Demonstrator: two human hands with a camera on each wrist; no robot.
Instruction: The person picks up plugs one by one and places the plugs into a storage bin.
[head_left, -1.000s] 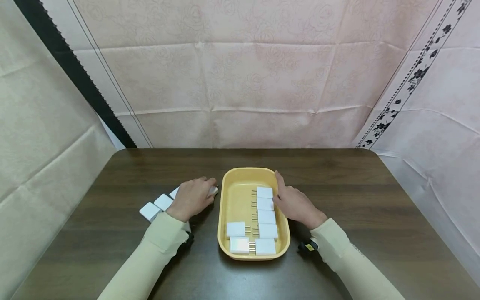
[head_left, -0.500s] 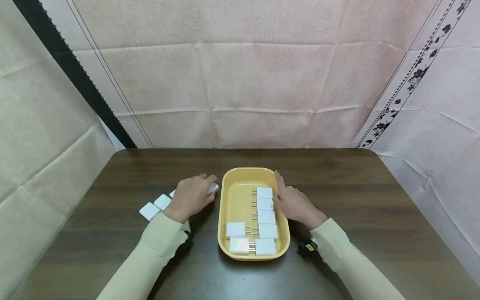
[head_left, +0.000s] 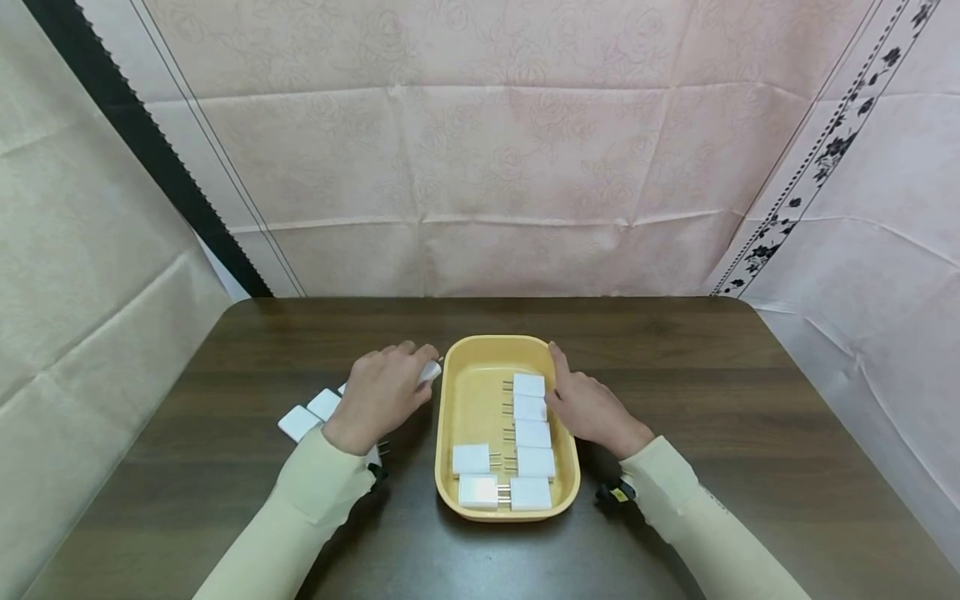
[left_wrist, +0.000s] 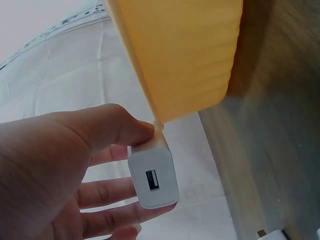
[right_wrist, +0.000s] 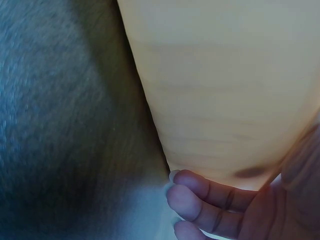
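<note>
My left hand point(head_left: 382, 392) pinches a white USB wall charger point(left_wrist: 165, 172) between thumb and fingers. Its USB port faces the left wrist camera, and its prongs point toward the yellow tray point(head_left: 480, 408), close by the tray's upper left rim. My right hand point(head_left: 597, 410) grips the right rim of that tray, with fingers point(right_wrist: 210, 192) against the outer wall. Inside the tray, several white chargers form a column point(head_left: 533, 433) along the right side. Two more chargers point(head_left: 471, 459) lie at its lower left, prongs facing right.
Left of my left hand, white chargers point(head_left: 300, 422) lie in a slanting row on the brown wooden table point(head_left: 675, 333), partly covered by the hand. Another charger point(head_left: 373, 455) shows beside the left cuff. Pale patterned cloth point(head_left: 525, 167) hangs behind the table.
My left hand has moved slightly to the right and away from me with the charger, nearer the tray's rim. The right hand and tray stay put.
</note>
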